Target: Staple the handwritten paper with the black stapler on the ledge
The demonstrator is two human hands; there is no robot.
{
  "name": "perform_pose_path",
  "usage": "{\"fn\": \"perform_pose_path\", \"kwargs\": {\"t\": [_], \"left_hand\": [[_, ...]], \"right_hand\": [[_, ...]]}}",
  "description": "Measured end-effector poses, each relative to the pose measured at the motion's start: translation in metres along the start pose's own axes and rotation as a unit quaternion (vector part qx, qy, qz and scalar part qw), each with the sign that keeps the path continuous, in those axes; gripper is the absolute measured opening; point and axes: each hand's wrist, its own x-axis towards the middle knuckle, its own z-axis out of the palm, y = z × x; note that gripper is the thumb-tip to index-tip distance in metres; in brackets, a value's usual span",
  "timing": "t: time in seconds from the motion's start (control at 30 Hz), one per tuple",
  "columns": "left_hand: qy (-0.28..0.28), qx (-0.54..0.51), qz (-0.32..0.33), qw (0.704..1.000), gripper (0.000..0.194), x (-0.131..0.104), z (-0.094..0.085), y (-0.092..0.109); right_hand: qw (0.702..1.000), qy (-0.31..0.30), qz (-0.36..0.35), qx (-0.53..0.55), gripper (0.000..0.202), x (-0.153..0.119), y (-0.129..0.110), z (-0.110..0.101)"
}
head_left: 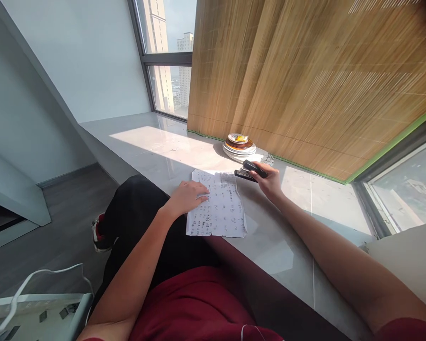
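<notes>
A white sheet of paper (227, 208) covered in handwriting lies on the tiled window ledge, its near edge reaching past the ledge's front. My left hand (190, 196) rests flat on the sheet's left side, fingers stretched out. In my right hand (268, 180) is a black stapler (245, 172), gripped from the right around its upper arm. Its jaw points left, close to the paper's top right corner. Whether the stapler touches the sheet, I cannot tell.
Behind the stapler stands a stack of plates (238, 150) with a small yellow item on top. A bamboo blind (270, 85) hangs along the ledge's back. The window (170, 85) is at the left. A white cable (46, 271) crosses the lower left.
</notes>
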Motion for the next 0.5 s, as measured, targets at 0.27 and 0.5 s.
{"fn": "perform_pose_path", "kwargs": {"t": [0.27, 0.5], "left_hand": [[-0.01, 0.041, -0.024, 0.999, 0.027, -0.002, -0.008, 0.0], [-0.073, 0.015, 0.02, 0.997, 0.058, 0.01, 0.023, 0.017]], "right_hand": [[0.985, -0.15, -0.045, -0.078, 0.036, 0.002, 0.025, -0.02], [0.974, -0.206, -0.077, -0.047, 0.039, -0.005, 0.003, -0.005]]}}
